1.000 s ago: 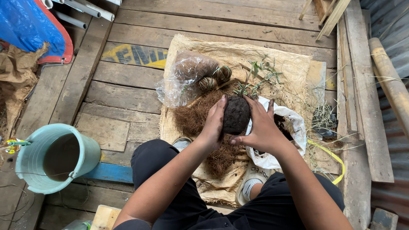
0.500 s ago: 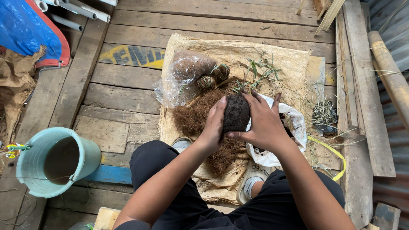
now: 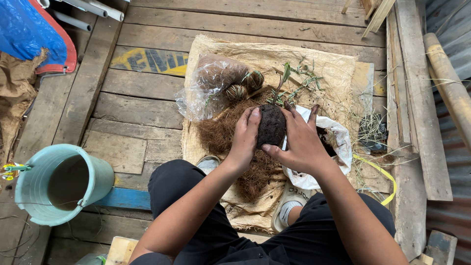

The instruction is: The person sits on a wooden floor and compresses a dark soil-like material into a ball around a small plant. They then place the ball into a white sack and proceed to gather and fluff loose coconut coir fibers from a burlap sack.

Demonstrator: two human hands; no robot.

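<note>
Both my hands cup a dark round ball of soil (image 3: pixel 271 126) with a thin green shoot rising from its top. My left hand (image 3: pixel 245 135) presses its left side and my right hand (image 3: pixel 300 142) wraps its right side. Under the ball lies a heap of brown coconut fibre (image 3: pixel 230 135) on a burlap sack (image 3: pixel 324 64). A white bag of dark soil (image 3: pixel 336 142) sits just right of my right hand.
A clear plastic bag (image 3: pixel 208 83) with two small fibre balls (image 3: pixel 245 87) beside it lies on the sack's far left. Loose green plant stems (image 3: pixel 306 78) lie behind. A pale green bucket (image 3: pixel 61 184) stands at the left. Wooden planks (image 3: pixel 140 105) form the floor; a blue tarp (image 3: pixel 27 32) is top left.
My hands have shifted slightly around the soil ball, which stays above the fibre heap. The camera view has drifted a little.
</note>
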